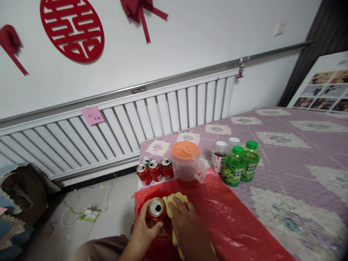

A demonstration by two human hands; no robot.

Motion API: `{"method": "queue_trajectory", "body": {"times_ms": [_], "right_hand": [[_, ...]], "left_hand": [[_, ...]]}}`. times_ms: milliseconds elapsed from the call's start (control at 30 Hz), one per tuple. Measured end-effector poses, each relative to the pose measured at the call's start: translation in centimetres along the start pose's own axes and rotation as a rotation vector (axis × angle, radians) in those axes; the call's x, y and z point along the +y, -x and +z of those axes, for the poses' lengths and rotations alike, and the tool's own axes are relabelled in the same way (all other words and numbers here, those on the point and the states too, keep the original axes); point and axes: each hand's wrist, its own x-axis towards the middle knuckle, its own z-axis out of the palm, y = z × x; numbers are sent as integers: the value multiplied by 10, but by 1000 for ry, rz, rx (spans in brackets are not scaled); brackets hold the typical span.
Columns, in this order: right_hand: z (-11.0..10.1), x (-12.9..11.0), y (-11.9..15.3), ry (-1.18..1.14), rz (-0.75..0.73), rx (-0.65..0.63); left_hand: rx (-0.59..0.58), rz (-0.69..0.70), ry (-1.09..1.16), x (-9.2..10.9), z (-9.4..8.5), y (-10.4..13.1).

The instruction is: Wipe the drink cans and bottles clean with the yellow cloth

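Observation:
My left hand [145, 230] is wrapped round a red drink can [157, 207], whose gold-rimmed top shows an opened mouth. Under my right hand [187, 224] is a yellow cloth [174, 198], its fingers bent over the fabric close beside the can. Both hands are above a red plastic sheet [225, 214] at the near edge of the table. Just beyond it stand several opened cans [155, 170], mostly red. A clear plastic pitcher [187, 165] with an orange lid [185, 149] stands behind my hands.
Two green-capped bottles [233, 167] of green liquid and white-capped bottles [218, 157] stand right of the pitcher. A purple patterned cloth [288, 174] covers the table. Behind runs a white radiator [163, 112]. Cords and a green-and-white packet [91, 215] lie on the floor at left.

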Motion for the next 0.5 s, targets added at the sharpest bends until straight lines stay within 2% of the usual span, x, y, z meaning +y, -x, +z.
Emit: {"method": "queue_trajectory", "body": {"times_ms": [400,500], "right_hand": [[9,-1,-1,14,36,-60],[11,0,0,23,22,-7]], "left_hand": [[-133,-3,20,9,-12,-7],[-131,-8,17,8,-13,-7]]}}
